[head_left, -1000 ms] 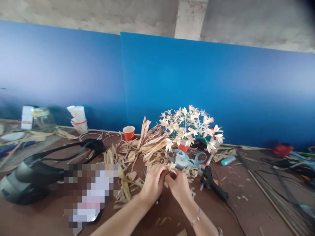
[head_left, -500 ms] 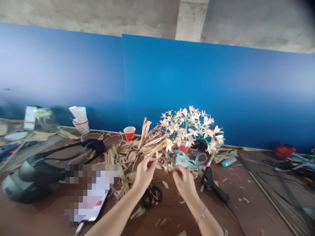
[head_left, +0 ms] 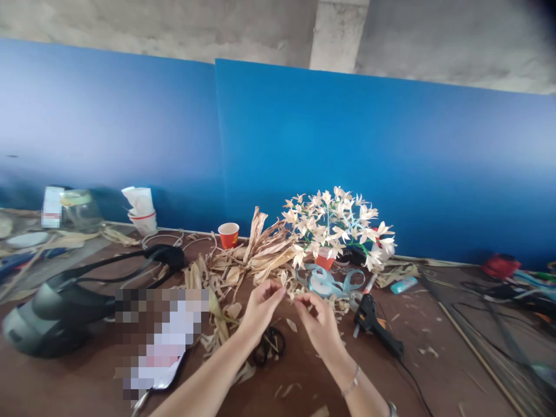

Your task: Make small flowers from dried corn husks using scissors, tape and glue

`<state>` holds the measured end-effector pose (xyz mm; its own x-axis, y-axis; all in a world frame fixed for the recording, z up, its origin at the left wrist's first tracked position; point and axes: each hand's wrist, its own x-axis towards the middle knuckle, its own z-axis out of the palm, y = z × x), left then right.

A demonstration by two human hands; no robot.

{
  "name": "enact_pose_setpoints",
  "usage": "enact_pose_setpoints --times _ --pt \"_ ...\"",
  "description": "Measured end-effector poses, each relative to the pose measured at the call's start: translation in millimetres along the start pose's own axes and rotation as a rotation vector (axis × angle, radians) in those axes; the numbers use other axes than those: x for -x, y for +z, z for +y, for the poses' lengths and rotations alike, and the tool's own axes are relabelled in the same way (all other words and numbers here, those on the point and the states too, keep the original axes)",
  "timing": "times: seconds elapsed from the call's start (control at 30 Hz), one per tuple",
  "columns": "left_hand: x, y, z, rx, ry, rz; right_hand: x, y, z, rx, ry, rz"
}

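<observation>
Counting one small pale piece at our left hand, seemingly pinched between the fingertips above the surface; right hand just beside, fingers bent, grip we cannot tell. One bunch of pale flowers stands already assembled, blooms too overlapped to count; loose husks left unused, uncountable; one pair of scissors, one glue gun, two orange cups

Brown flat counter, cluttered. On it: heap of dry tan husk leaves mid-back, loose pale scraps nearer, black loop-handled scissors front centre. Black corded glue gun right of those. Orange-red paper cup upright at back; second orange-red cup under white flowers. Pale blue ribbon roll just before it. Small light-blue packet further right.
</observation>
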<state>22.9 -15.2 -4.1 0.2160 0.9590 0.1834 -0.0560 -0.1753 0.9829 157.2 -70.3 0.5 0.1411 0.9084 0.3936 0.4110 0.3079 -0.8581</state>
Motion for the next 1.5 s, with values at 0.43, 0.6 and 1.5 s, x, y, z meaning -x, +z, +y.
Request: enact_pose_setpoints --times 0.43,0.6,1.5 --pt "2 5.8 -3 -0.137 0.129 -0.046 3 4 3 -0.067 -0.001 -0.003" --pt "1 9.1 -5 0.026 -0.009 -0.083 5 3 2 0.32 -0.334 0.038" --pt "13 22.5 -7 0.246 -0.033 0.052 5 17 1 0.525 -0.045 0.195"
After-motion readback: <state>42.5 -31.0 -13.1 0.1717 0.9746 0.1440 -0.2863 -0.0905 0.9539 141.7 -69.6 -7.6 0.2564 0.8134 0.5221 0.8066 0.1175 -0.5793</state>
